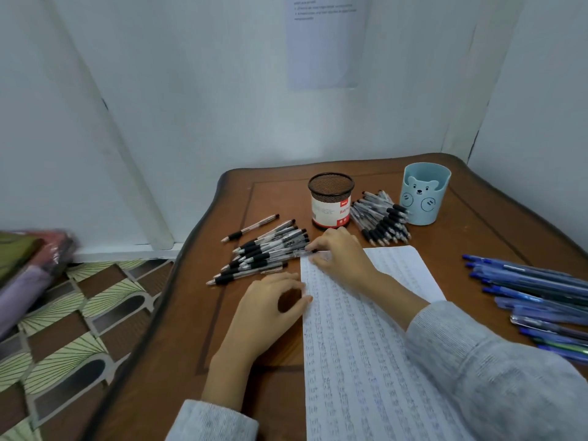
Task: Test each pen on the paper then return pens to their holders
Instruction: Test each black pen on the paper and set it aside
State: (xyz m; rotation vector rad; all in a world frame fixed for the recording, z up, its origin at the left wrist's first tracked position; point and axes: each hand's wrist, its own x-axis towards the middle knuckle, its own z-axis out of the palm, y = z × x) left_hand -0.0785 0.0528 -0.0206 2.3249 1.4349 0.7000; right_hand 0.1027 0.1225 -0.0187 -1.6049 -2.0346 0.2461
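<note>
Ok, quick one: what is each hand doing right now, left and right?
Left hand: holds nothing, fingers loosely curled, fingertips at the left edge of the paper.
Right hand: fingers pinch a black pen.

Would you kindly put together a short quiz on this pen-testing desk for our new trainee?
1. True or false: pens stick up out of the mesh holder and the blue bear holder.
2. Where do the blue pens lie? A) left of the paper B) right of the paper C) inside the mesh holder
3. What does the right hand pinch?
Key: 1 false, no pens stick out of either holder. 2 B. 3 a black pen, at the paper's top left corner.
</note>
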